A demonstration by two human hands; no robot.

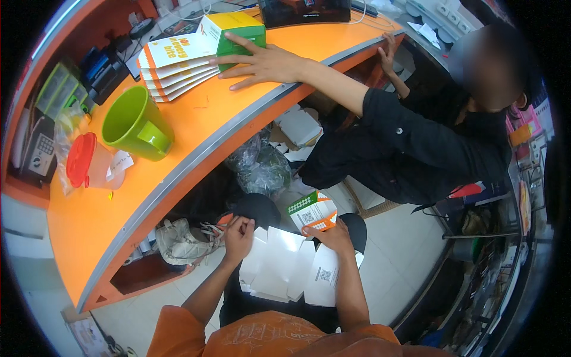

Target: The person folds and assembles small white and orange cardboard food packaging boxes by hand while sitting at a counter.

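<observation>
Across my lap lies an unfolded white carton sheet [282, 262], its plain side up. My left hand [239, 239] is closed beside the sheet's upper left corner, fingers curled together; what they hold, if anything, is hidden. My right hand [334, 237] grips the near edge of a small green, orange and white carton box [312, 209] above my right knee. Under my right forearm, a white carton panel with a printed square code [324, 276] rests on my lap.
A co-worker's hand [262, 62] lies on stacked printed cartons [184, 59] on the orange counter [196, 128]. A green pitcher [128, 119] and a red-lidded container [83, 160] stand at its left. A clear plastic bag [262, 166] and a pale bag [178, 241] sit below.
</observation>
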